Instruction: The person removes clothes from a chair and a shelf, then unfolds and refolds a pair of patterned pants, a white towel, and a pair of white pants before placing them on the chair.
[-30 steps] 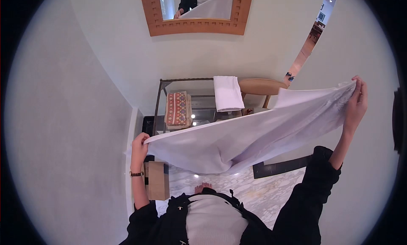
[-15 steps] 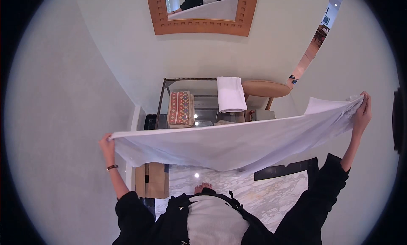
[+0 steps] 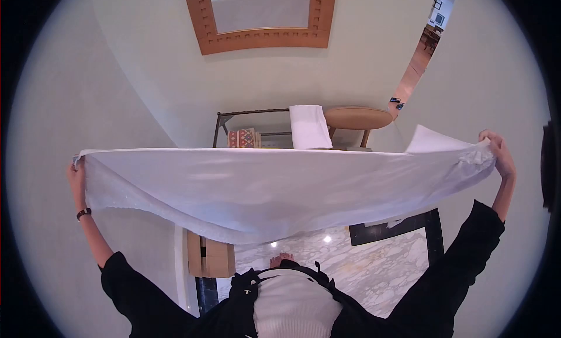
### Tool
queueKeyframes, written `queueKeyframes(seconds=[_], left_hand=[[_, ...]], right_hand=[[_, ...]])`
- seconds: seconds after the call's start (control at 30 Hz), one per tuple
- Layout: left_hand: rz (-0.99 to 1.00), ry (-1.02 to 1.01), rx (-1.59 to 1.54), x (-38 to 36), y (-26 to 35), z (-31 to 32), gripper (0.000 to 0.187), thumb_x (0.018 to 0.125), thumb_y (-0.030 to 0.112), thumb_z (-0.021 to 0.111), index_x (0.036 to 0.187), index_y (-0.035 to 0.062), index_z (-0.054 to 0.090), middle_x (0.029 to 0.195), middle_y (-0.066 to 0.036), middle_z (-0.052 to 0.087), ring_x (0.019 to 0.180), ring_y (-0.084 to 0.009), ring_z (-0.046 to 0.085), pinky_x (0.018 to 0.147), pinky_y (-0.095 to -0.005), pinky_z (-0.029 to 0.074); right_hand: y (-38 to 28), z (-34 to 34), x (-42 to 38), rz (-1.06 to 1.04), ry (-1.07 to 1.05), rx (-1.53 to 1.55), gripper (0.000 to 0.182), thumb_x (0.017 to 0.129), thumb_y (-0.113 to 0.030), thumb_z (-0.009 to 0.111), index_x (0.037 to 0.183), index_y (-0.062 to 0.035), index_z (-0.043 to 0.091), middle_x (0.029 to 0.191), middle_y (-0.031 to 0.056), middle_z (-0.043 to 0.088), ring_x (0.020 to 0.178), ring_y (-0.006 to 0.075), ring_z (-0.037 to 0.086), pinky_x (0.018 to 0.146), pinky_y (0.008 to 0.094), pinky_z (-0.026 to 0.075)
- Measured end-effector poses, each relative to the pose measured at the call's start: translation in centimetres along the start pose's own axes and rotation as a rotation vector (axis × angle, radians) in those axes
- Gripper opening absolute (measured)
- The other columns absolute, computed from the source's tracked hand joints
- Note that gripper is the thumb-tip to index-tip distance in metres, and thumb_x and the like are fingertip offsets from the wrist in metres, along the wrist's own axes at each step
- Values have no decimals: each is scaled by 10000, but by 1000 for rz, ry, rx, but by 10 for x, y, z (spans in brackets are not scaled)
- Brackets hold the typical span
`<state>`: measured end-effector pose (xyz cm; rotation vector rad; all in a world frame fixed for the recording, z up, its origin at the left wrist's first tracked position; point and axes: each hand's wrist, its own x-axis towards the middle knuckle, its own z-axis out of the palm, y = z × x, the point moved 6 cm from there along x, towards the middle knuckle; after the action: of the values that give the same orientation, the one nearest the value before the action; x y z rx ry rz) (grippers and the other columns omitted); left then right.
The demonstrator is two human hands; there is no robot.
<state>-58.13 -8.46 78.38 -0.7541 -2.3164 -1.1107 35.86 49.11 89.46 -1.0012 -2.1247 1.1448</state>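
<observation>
A large white sheet [image 3: 280, 183] hangs stretched across the view between my two hands. My left hand [image 3: 76, 177] is closed on its upper left corner, at about the height of the sheet's top edge. At the far right my right hand [image 3: 499, 154] grips the other end, where the cloth is bunched and crumpled. Near that end a pointed flap of the sheet sticks up above the top edge. The lower edge sags in a curve above the floor.
Behind the sheet stands a metal-framed rack [image 3: 257, 111] with a folded white cloth [image 3: 310, 127] and a stack of patterned textiles [image 3: 242, 138]. A brown chair [image 3: 357, 117] is beside it. A cardboard box [image 3: 217, 257] sits on the marble floor [image 3: 385, 262]. A wood-framed mirror [image 3: 266, 41] hangs above.
My left hand has moved outward to the left and up, pulling the sheet wider and flatter. It now hides more of the rack. My right hand keeps its hold; the view has shifted slightly.
</observation>
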Motion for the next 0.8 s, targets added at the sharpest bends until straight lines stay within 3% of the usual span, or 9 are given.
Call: queueKeyframes(seconds=[0.1, 0.23, 0.3, 0.4, 0.53, 0.6, 0.7, 0.73, 0.8], left_hand=[[48, -298, -43, 17, 5, 7, 133, 938, 103, 575, 989, 0, 641, 767, 22, 568, 725, -85, 493, 653, -247, 416], [197, -321, -75, 24, 26, -2, 134, 928, 95, 572, 975, -12, 638, 818, 26, 584, 745, -74, 501, 670, -237, 414], [213, -216, -65, 28, 30, -13, 137, 925, 88, 567, 977, -17, 637, 843, 25, 591, 764, -71, 511, 691, -231, 415], [30, -285, 28, 42, 3, -34, 212, 939, 94, 553, 1100, -10, 642, 917, 40, 599, 823, -65, 527, 730, -209, 418], [-26, -441, -214, 25, 1, -37, 239, 952, 148, 583, 1123, -7, 643, 940, 34, 621, 844, -60, 542, 754, -214, 435], [-104, -471, -261, 15, -1, -33, 245, 956, 172, 596, 1123, 2, 647, 937, 32, 626, 848, -56, 540, 761, -219, 436], [-177, -785, -256, -1, 14, -30, 218, 922, 178, 638, 1053, 6, 667, 971, -2, 649, 875, -69, 563, 766, -252, 468], [-244, -909, -240, -5, -6, -40, 244, 919, 173, 638, 1112, 24, 618, 1038, -25, 622, 948, -95, 563, 806, -271, 474], [-215, -779, -500, 5, -83, -68, 256, 915, 177, 648, 1128, 50, 587, 1044, -30, 607, 950, -102, 566, 808, -267, 475]], right_hand=[[-5, 23, 1, 138, -107, -197, 304, 900, -326, 676, 931, -24, 652, 787, -31, 592, 768, 62, 521, 716, 214, 402], [8, 23, 7, 146, -90, -298, 260, 911, -275, 674, 964, -21, 657, 825, -26, 600, 793, 69, 517, 746, 243, 409], [8, 18, 7, 33, 54, -329, 228, 926, -248, 658, 976, -25, 655, 836, -32, 587, 802, 67, 505, 744, 239, 401], [10, 10, 9, -108, 233, -343, 199, 950, -222, 627, 990, -29, 650, 848, -39, 570, 811, 66, 489, 742, 232, 388], [17, -1, 9, -245, 398, -322, 202, 969, -229, 602, 991, -32, 640, 850, -34, 536, 802, 68, 477, 735, 215, 372], [26, -1, 9, -147, 379, -283, 223, 972, -241, 598, 993, -22, 636, 860, -38, 528, 797, 66, 474, 723, 214, 376], [46, -13, -1, -23, 285, -190, 260, 973, -258, 598, 1011, -3, 631, 881, -48, 527, 800, 55, 476, 713, 209, 388], [60, -23, -7, 17, 240, -151, 273, 973, -263, 599, 1020, 4, 629, 889, -52, 528, 803, 50, 477, 712, 207, 394], [96, -70, -25, -153, 109, 34, 302, 973, -271, 597, 1043, 21, 627, 914, -52, 552, 827, 47, 496, 731, 214, 417]])
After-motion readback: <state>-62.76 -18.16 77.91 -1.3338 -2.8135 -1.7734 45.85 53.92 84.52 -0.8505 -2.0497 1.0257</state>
